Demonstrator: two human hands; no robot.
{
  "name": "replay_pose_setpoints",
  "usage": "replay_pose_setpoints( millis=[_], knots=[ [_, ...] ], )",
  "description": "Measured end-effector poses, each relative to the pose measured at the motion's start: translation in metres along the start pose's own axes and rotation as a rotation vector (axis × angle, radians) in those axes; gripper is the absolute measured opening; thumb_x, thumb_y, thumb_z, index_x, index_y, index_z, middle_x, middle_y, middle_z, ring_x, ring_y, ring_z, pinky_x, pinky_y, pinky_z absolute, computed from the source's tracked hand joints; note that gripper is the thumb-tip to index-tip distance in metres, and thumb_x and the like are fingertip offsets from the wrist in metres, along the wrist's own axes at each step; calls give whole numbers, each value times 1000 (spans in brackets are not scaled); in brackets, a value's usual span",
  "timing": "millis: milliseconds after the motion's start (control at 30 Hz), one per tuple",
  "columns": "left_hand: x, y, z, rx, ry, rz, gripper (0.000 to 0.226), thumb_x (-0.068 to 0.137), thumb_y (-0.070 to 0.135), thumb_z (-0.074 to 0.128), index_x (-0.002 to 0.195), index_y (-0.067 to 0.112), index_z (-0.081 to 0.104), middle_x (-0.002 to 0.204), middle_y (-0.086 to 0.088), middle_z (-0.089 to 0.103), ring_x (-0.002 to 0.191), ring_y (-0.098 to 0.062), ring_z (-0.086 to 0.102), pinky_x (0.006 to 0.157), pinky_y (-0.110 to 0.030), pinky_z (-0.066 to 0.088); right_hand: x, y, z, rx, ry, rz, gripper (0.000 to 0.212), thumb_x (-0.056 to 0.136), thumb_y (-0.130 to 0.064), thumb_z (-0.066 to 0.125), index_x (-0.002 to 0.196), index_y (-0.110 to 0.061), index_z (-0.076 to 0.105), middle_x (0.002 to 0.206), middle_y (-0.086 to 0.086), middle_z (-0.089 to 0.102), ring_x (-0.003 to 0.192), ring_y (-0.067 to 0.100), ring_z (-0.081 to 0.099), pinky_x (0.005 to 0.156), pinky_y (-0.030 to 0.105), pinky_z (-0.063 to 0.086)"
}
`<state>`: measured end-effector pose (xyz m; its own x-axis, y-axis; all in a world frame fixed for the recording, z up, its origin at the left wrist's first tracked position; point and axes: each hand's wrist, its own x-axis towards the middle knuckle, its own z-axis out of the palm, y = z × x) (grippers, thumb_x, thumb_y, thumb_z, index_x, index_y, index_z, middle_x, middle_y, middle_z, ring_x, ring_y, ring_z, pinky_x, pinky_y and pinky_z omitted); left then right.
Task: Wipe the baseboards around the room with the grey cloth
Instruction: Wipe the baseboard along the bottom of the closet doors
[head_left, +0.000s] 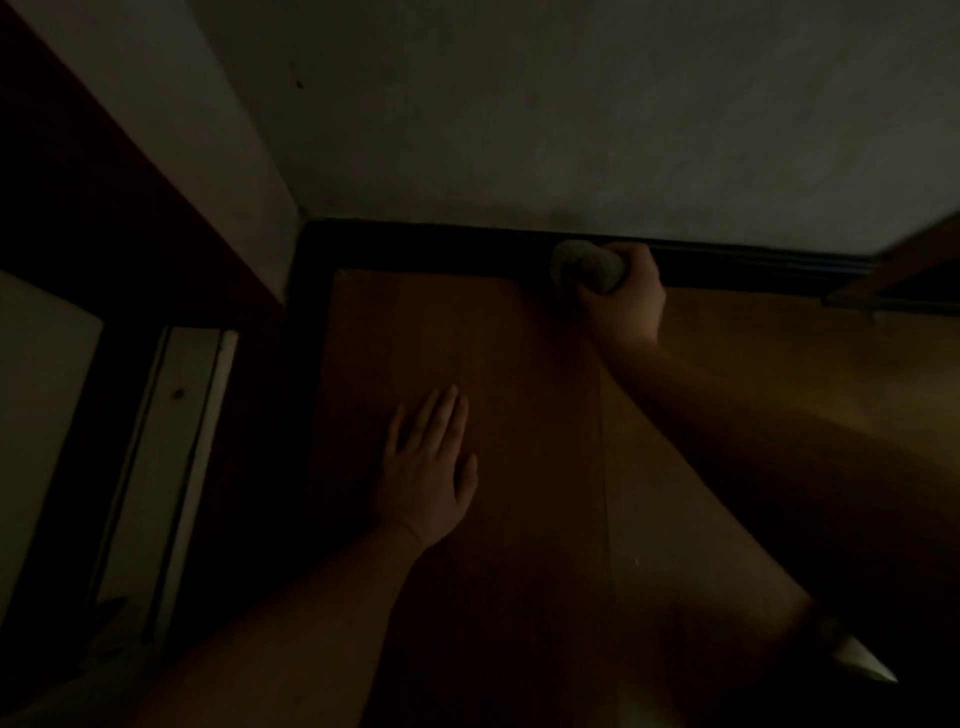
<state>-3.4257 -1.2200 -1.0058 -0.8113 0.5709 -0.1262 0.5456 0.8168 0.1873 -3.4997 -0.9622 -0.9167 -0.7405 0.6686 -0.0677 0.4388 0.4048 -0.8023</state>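
Observation:
The scene is dim. A dark baseboard (447, 244) runs along the foot of the pale wall, from the left corner to the right. My right hand (626, 301) is closed around a bunched grey cloth (584, 266), which is pressed against the baseboard near the middle of the wall. My left hand (426, 467) lies flat, palm down, fingers slightly spread, on the brown wooden floor (519, 389), well short of the wall and holding nothing.
At the left a dark wooden door frame (104, 208) and a pale sliding-door track (171, 441) border the floor. A wooden edge (909, 265) juts in at the far right, over the baseboard. A small pale pointed thing (862, 662) shows at the bottom right.

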Motion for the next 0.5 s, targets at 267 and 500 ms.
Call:
replay_pose_setpoints(
  millis=[267, 500],
  knots=[
    [-1, -2, 0, 3, -7, 4, 68, 98, 49, 26, 157, 14, 27, 166, -5, 17, 152, -23, 18, 119, -57, 18, 23, 36, -73, -136, 113, 80, 48, 77, -28, 80, 116, -15, 54, 116, 5, 61, 102, 18, 59, 89, 43, 55],
    [0, -1, -8, 29, -56, -13, 69, 98, 51, 25, 157, 15, 24, 166, -5, 15, 152, -22, 15, 120, -56, 18, -15, -28, 18, -5, -70, -81, 45, 74, -32, 79, 109, -15, 57, 114, 8, 60, 100, 20, 60, 84, 35, 52]
  ],
)
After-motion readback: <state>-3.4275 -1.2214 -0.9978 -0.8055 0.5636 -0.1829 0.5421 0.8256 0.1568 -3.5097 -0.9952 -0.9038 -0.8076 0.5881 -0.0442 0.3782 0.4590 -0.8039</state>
